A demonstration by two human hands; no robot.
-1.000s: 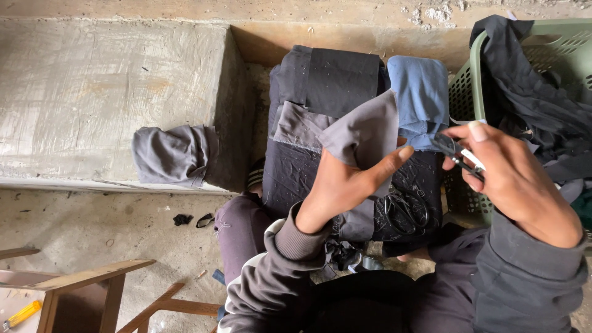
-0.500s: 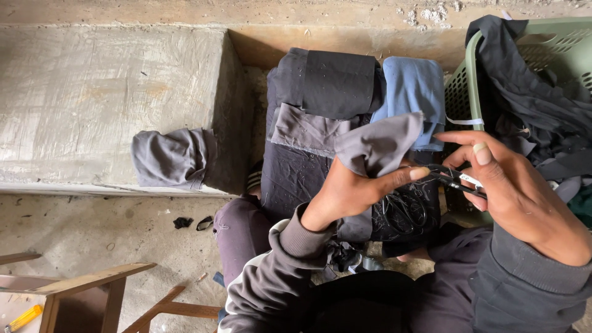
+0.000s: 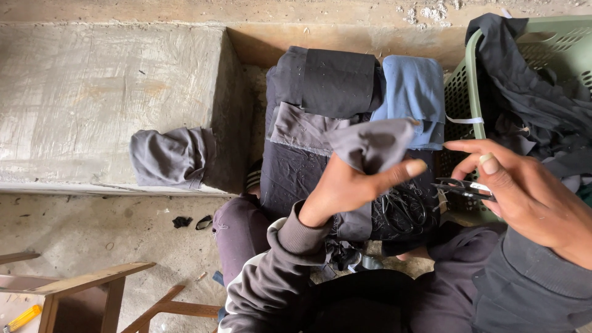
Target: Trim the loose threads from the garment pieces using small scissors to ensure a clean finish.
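1. My right hand (image 3: 524, 191) pinches small dark metal thread snips (image 3: 459, 187).
2. Left hand (image 3: 351, 185) grips grey fabric piece (image 3: 370, 143), lowered since a second ago, nearer the snips.
3. Beyond: folded dark cloth stack (image 3: 327, 80), green plastic basket (image 3: 472, 68).

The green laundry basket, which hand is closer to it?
The right hand. It holds small thread snips right in front of the green laundry basket, overlapping its wall in the view. The left hand holds up grey cloth further left, over the folded pile.

Probably a rough garment workshop: bare concrete ledge (image 3: 92, 92), stacked fabric pieces (image 3: 333, 92), laundry basket (image 3: 468, 80).
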